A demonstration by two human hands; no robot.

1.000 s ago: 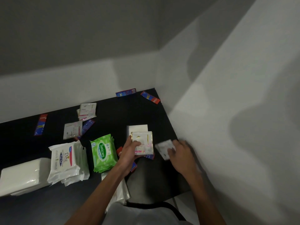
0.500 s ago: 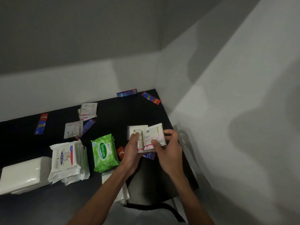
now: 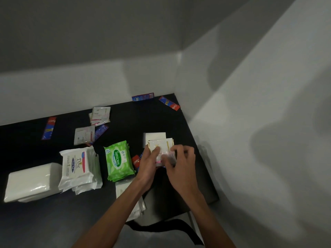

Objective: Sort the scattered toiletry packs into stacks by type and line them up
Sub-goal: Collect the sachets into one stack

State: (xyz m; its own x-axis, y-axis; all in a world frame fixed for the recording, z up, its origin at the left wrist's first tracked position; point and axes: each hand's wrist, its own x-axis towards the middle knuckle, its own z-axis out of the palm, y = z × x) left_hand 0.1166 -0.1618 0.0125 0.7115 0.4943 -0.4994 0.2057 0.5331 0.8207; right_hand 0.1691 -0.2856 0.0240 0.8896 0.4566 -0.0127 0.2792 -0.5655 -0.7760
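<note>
Over the right part of the black table [image 3: 125, 122], my left hand [image 3: 149, 163] and my right hand [image 3: 180, 164] both hold a small bundle of white Dove sachets [image 3: 160, 144] with gold and pink print. The left thumb lies on top of the bundle; the right fingers pinch its right side. More Dove sachets [image 3: 100, 114] and another one [image 3: 84, 135] lie at the back. A green Sanicare wipes stack [image 3: 118, 161], a Dove wipes stack [image 3: 78, 167] and a plain white pack [image 3: 29, 181] stand in a row at the left.
Red and blue Colgate sachets lie scattered: one [image 3: 169, 103] and another [image 3: 142, 97] by the far wall, one [image 3: 49, 127] at the back left, one [image 3: 135, 160] under my left hand. A white pack [image 3: 155, 137] sits behind the bundle. White walls close the right and back.
My right hand brought a sachet from the table's right side onto the bundle in my left hand. Both hands now hold the bundle together, slightly lower.
</note>
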